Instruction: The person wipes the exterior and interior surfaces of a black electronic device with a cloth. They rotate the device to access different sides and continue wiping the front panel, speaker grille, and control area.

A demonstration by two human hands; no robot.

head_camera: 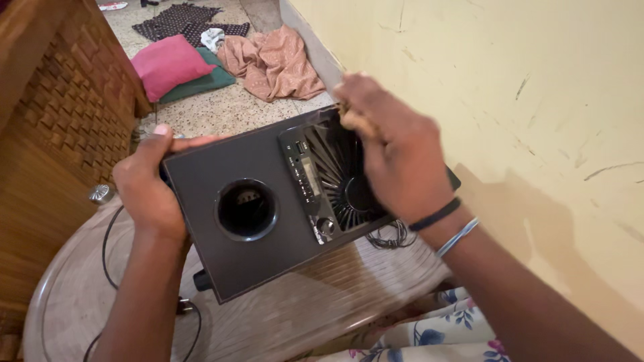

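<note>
A dark brown box speaker (221, 167) is tilted in front of me, above a round table (302, 315). It has a round port hole (246, 210), a narrow control strip (307, 181) and a black ribbed grille (335, 167). My left hand (149, 184) grips the speaker's left edge, thumb on its top side. My right hand (389, 151) lies over the grille and pinches a small tan cloth (352, 122) against it. Two bracelets circle my right wrist.
A black cable (107, 248) loops over the table and a coil of wire (388, 236) hangs under the speaker. A carved wooden cabinet (60, 114) stands at left, a yellow wall (523, 94) at right. Pink cushion (168, 64) and clothes (275, 64) lie on the floor.
</note>
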